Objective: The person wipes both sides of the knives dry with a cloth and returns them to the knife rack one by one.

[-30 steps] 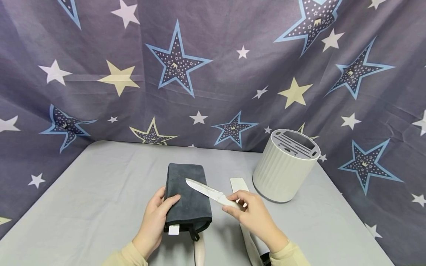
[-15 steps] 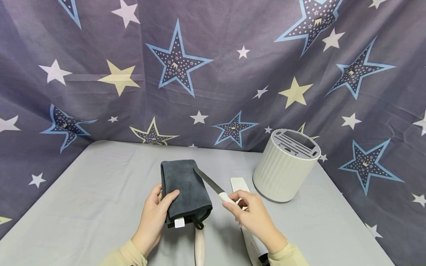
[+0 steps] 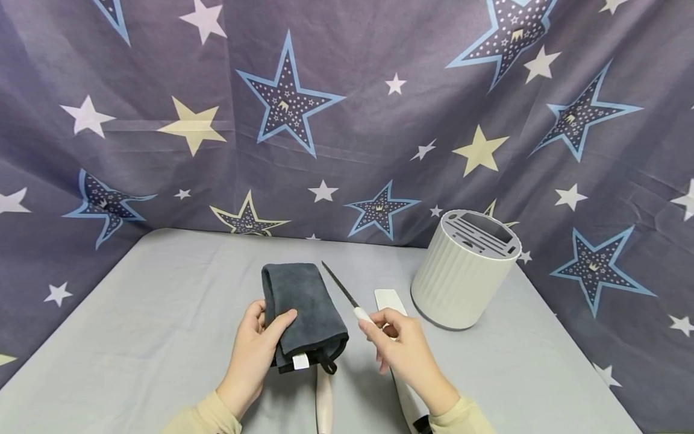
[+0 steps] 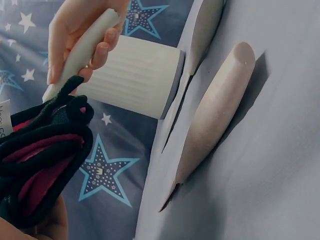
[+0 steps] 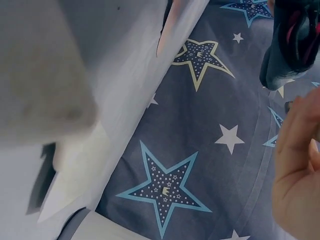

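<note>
My left hand (image 3: 250, 346) holds a folded dark grey cloth (image 3: 305, 310) over the table, thumb on top and fingers behind it. The cloth has black edging, a small white tag and a loop at its lower end; pink inner folds show in the left wrist view. In my right hand (image 3: 405, 345) I grip a kitchen knife by its white handle (image 4: 90, 47). Its narrow blade (image 3: 340, 286) points up and away to the left, nearly edge-on, just right of the cloth. The right wrist view shows my curled right fingers (image 5: 300, 135) beneath the cloth.
A ribbed cream knife block (image 3: 461, 280) with slots in its top stands at the back right. One knife handle (image 3: 325, 404) lies on the grey table below the cloth. A broad white blade (image 3: 387, 300) lies partly behind my right hand. A star-patterned curtain (image 3: 347, 150) hangs behind.
The knife has turned from showing its flat blade over the cloth to nearly edge-on beside it. The cloth has tilted, its upper end shifting slightly left.
</note>
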Tool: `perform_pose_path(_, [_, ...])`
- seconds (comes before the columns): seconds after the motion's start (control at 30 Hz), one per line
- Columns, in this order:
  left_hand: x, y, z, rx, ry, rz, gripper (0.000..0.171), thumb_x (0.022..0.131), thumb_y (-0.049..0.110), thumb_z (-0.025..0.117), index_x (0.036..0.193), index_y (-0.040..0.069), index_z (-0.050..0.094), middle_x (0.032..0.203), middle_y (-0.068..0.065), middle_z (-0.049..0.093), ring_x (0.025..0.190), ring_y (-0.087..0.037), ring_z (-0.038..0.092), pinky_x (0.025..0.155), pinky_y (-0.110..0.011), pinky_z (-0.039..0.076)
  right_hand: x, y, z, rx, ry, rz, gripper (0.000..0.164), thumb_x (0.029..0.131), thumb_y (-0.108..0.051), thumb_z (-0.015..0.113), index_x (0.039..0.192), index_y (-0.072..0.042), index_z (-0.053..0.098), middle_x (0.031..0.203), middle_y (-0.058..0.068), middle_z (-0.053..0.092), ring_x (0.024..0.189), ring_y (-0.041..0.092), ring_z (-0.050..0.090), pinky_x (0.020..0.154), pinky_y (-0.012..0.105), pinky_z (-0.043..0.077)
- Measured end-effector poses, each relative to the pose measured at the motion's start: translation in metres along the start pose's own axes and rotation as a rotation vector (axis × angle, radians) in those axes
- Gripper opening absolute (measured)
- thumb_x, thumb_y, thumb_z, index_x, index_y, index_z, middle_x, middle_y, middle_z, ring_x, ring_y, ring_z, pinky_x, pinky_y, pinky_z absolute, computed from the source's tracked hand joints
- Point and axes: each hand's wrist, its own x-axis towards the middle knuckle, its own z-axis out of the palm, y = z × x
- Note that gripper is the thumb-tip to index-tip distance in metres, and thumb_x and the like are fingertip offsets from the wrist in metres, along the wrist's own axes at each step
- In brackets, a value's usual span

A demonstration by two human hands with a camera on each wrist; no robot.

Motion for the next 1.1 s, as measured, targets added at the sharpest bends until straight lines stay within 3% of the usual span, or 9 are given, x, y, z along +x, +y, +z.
perform_pose_path(0.1, [-0.001,0.001,0.002,0.031,0.007,0.021,0.036,0.096,0.019,0.063,0.122,0.001,0.045,0.105,-0.007,0.064,0.082,-0.011,0.071,0.071,-0.027,0.059,0.0,-0.002,0.001,0.019,0.023,0.024,0.018,0.093,-0.024,0.068,0.087,-0.007,0.069,0.062,0.002,0.06,0.039,0.008,0.049,0.036,0.03,0.046])
perform_pose_path(0.27, [-0.004,0.003,0.005,0.077,0.014,0.059,0.033,0.095,0.017,0.064,0.119,0.002,0.047,0.105,-0.01,0.06,0.084,-0.01,0.068,0.072,-0.026,0.058,0.001,-0.006,0.0,0.035,0.061,0.035,0.02,0.093,-0.025,0.069,0.085,-0.006,0.069,0.067,0.009,0.064,0.043,0.007,0.047,0.041,0.022,0.042])
perform_pose_path(0.7, [-0.013,0.007,0.019,0.165,-0.022,0.15,0.031,0.09,0.014,0.069,0.113,0.005,0.05,0.104,-0.016,0.066,0.082,-0.009,0.07,0.068,-0.026,0.059,0.009,-0.02,0.016,0.155,0.067,0.053,0.022,0.094,-0.02,0.066,0.084,0.0,0.062,0.062,0.008,0.056,0.04,0.01,0.044,0.039,0.021,0.039])
perform_pose_path(1.1, [-0.016,0.011,0.027,0.228,-0.032,0.193,0.032,0.089,0.018,0.071,0.113,0.008,0.052,0.1,-0.014,0.072,0.083,-0.009,0.07,0.069,-0.024,0.058,0.011,-0.021,0.032,0.242,0.107,0.085,0.025,0.095,-0.021,0.063,0.09,0.002,0.059,0.065,0.003,0.053,0.05,0.011,0.047,0.044,0.021,0.04])
